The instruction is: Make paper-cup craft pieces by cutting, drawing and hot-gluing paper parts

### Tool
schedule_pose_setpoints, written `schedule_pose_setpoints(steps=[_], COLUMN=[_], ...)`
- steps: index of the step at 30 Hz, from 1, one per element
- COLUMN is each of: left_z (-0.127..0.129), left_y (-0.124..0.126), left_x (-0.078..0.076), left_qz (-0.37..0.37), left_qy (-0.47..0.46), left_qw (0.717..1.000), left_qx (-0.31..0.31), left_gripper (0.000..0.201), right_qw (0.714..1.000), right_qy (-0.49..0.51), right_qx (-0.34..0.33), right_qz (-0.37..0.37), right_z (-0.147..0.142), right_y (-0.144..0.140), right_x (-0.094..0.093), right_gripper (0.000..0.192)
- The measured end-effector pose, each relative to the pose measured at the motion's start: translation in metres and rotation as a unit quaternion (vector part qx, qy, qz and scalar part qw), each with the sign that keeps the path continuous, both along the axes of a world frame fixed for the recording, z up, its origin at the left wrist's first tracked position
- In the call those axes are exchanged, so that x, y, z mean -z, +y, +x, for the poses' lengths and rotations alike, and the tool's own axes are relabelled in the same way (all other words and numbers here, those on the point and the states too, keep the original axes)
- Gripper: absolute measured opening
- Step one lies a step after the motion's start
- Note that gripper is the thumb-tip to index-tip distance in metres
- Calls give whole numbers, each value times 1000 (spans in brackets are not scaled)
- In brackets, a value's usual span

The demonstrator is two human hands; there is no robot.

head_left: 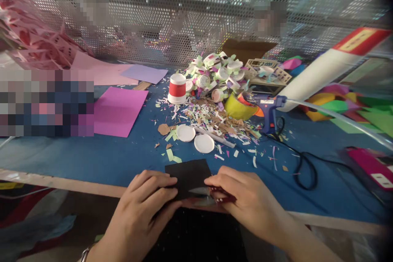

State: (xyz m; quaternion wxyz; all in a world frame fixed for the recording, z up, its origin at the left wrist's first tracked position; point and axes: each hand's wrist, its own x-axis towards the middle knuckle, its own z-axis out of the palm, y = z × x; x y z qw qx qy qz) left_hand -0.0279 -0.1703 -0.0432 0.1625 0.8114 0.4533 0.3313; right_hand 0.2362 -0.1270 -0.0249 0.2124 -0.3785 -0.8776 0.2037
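At six o'clock, over the near edge of the worktop (129, 163), the left hand (147, 200) grips the black card (188, 172) by its left side, fingers closed on it. The right hand (248, 192) holds scissors (221, 196), fingers wrapped round the handles; the blades stand apart at the card's lower right.

Progress, as judged: cutting appears to be at an early stage. The card's far edge looks straight and whole, and no finished cut can be made out; hands and blades hide much of the near part. Most of the trimming therefore seems left to do. Near the centre lie white discs (186, 133) and paper scraps (199, 114); at twelve o'clock stands a heap (204, 81) of small white cups with paper strips.

Markings: at eleven o'clock, the large cup (177, 89) carries a red band with characters too small to read. At three o'clock, the glue gun (270, 108) bears a pale label; at two, the roll (319, 69) has a red one with a yellow panel. Neither is legible. No brand is established.
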Motion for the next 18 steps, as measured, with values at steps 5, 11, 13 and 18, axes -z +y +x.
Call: schedule_pose_setpoints(steps=[5,11,13,18], left_z=[5,11,15,25], left_y=[1,6,9,19], left_x=[2,-12,-17,-22], left_qz=[23,-53,-75,-126], left_qy=[19,-5,4,21], left_qw=[999,998,996,992], left_qx=[-19,-44,-38,-9], left_gripper=[21,17,16,20], right_qw=[991,979,976,973], right_qy=[64,59,61,61], right_qx=[31,83,87,91], right_qz=[-116,-175,-192,-204], right_z=[-1,-9,-10,-13], right_y=[4,9,9,8], right_x=[-8,-12,-12,-14], right_gripper=[34,19,18,17])
